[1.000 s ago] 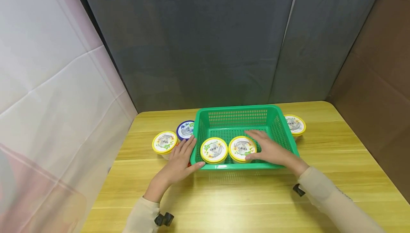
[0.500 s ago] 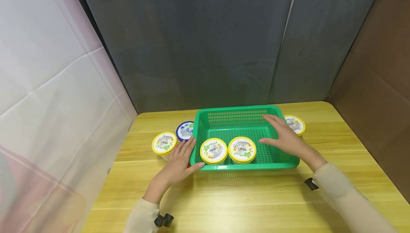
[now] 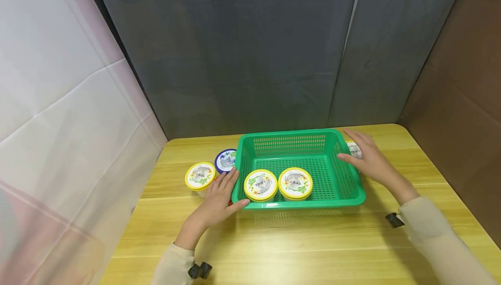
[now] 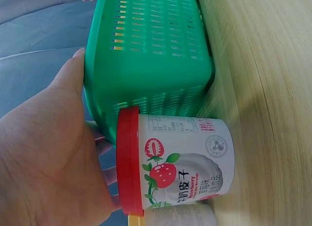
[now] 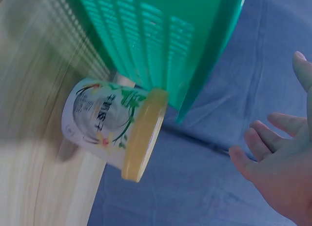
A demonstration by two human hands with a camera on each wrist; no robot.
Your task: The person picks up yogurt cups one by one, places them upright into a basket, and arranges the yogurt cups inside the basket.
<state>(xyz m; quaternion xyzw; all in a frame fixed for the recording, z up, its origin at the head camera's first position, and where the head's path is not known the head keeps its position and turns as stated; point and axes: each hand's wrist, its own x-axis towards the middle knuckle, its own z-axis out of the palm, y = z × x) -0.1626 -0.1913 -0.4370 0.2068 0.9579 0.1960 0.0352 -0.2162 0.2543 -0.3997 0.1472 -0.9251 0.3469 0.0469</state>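
A green plastic basket point(image 3: 305, 204) stands on the table and holds two yellow-lidded tubs, one point(image 3: 260, 185) beside the other point(image 3: 295, 183) along its front. My left hand point(image 3: 217, 200), fingers extended, rests at the basket's left front corner. Under that palm the left wrist view shows a red-lidded strawberry tub point(image 4: 183, 162) against the basket's outer side. Past the basket's right rim, my right hand point(image 3: 369, 159) hovers with spread fingers and nothing in them. It partly covers another yellow-lidded tub point(image 3: 354, 150), which appears whole, upright beside the basket, in the right wrist view.
Left of the basket are a blue-lidded tub point(image 3: 225, 160) and a yellow-lidded tub point(image 3: 200, 175), close together. A grey cloth wall point(image 3: 250, 58) rises behind the wooden table point(image 3: 289, 246), with a pale sheet point(image 3: 70, 102) on the left and a brown panel point(image 3: 462, 93) on the right.
My right hand has left the right-hand tub inside the basket and moved rightward over the rim to the tub outside. The left hand stays where it was.
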